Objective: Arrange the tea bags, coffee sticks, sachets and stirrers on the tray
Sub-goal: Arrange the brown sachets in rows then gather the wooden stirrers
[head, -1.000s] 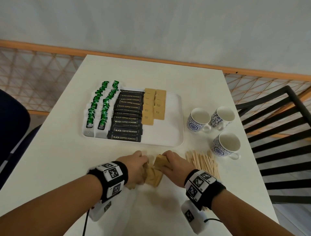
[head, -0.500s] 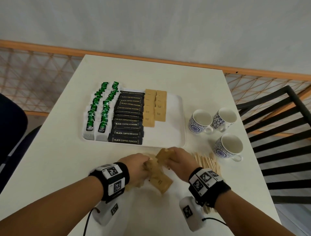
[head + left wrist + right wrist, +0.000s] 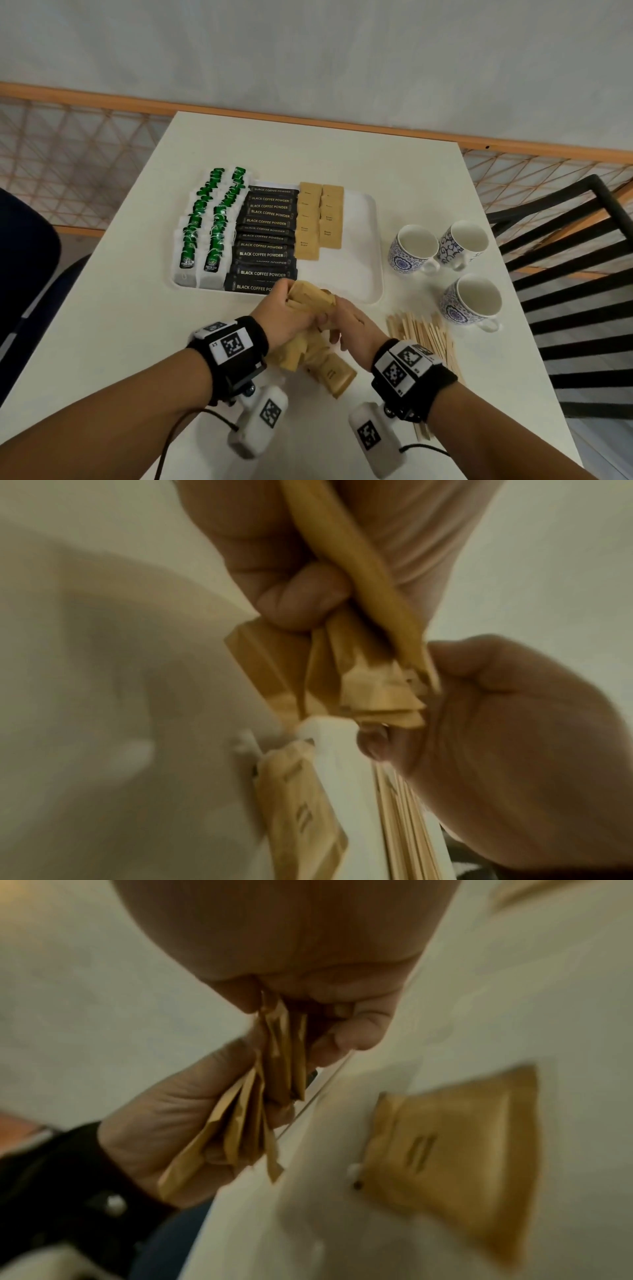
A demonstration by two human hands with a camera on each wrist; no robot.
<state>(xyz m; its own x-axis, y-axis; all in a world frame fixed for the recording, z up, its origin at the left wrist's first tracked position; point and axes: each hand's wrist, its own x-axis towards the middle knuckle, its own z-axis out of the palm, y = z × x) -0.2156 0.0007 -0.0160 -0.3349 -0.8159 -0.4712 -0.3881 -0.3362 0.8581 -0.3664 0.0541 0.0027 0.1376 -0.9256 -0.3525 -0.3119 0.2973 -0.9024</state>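
Head view: both hands' fingers (image 3: pixel 291 301) curl round one brown sachet bundle (image 3: pixel 310 301) — near the tray (image 3: pixel 371 240).

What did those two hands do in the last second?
Both hands, left hand and right hand, lifted their bunch of brown sachets forward to the tray's near edge. One loose sachet stayed on the table. Tray rows, cups and stirrers unchanged.

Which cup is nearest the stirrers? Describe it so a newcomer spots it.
Start at the white tray; three patterned cups stand to its right. The nearest cup stands alone, closest to the person, right beside the stirrers, while the other two cups sit paired farther back.
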